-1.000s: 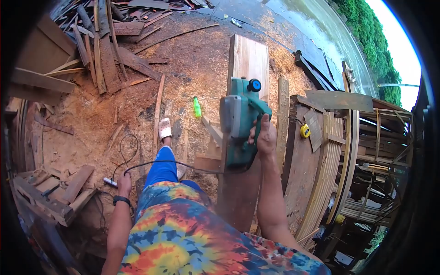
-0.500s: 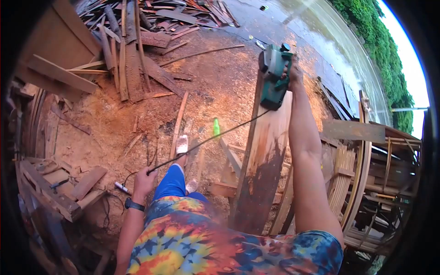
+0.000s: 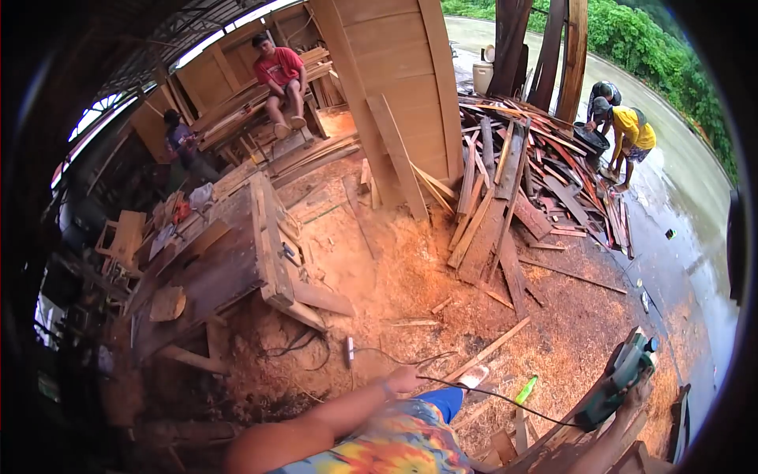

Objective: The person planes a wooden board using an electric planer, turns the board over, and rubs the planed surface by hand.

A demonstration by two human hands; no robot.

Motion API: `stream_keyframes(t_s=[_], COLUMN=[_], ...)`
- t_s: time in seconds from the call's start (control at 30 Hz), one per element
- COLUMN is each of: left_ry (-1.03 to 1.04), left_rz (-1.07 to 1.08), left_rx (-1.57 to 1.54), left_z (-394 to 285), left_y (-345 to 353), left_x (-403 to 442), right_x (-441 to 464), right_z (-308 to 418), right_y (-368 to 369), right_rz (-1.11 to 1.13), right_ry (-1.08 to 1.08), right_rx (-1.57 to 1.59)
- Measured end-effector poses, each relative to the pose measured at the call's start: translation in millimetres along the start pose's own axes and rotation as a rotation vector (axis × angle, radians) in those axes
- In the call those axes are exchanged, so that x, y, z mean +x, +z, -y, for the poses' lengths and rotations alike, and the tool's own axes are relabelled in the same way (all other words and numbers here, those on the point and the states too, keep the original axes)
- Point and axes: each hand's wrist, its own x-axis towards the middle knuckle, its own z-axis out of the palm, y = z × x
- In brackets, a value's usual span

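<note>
My right hand (image 3: 636,393) is closed around the handle of a dark green electric planer (image 3: 612,385) at the lower right. Beneath the planer runs a wooden plank (image 3: 545,454), mostly cut off by the bottom edge of the view. My left hand (image 3: 405,379) grips the planer's black power cord (image 3: 505,397), which stretches across to the tool's rear end. Between the two hands, a bright green bottle (image 3: 526,389) lies on the shavings. A white socket or plug piece (image 3: 350,350) sits on the ground left of my left hand, near loose cable.
A heap of scrap boards (image 3: 553,189) lies ahead, before a tall wooden panel (image 3: 403,87). A workbench (image 3: 205,268) stands at left. One person in red (image 3: 280,67) sits behind it, another is farther left; two people, one in yellow (image 3: 632,126), bend at the heap's right.
The view has swung left and up, bringing the workbench and other people into sight. My hands still hold the planer and cord, which now appear lower and farther right.
</note>
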Motion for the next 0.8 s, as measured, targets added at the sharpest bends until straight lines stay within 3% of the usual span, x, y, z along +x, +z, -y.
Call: stream_keyframes(t_s=[0.13,0.23,0.43,0.63,0.7,0.73,0.8], left_ry=[-0.012,0.093,0.09,0.021,0.012,-0.016,-0.047], left_rz=[0.106,0.299,0.031,0.071,0.097,0.123,0.13], left_rx=[0.022,0.248,-0.043,-0.216,-0.245,-0.254,-0.282], left_z=[67,114,154,98,109,124,171], left_y=[59,91,126,50,56,66,104], left_x=[-23,-36,-47,-98,-92,-84,-64], right_x=[-86,-143,-237,-278,-305,-289,-339], right_z=[-14,-29,-27,-48,-45,-79,-41], right_y=[-8,-17,-20,-34,-38,-56,-51], right_rz=[0.055,0.054,0.001,0.049,0.069,0.015,0.045], right_ry=[-0.111,-0.19,-0.338,-0.293,-0.248,-0.072,0.058], right_rx=[-0.033,-0.035,0.014,0.061,0.136,0.115,0.157])
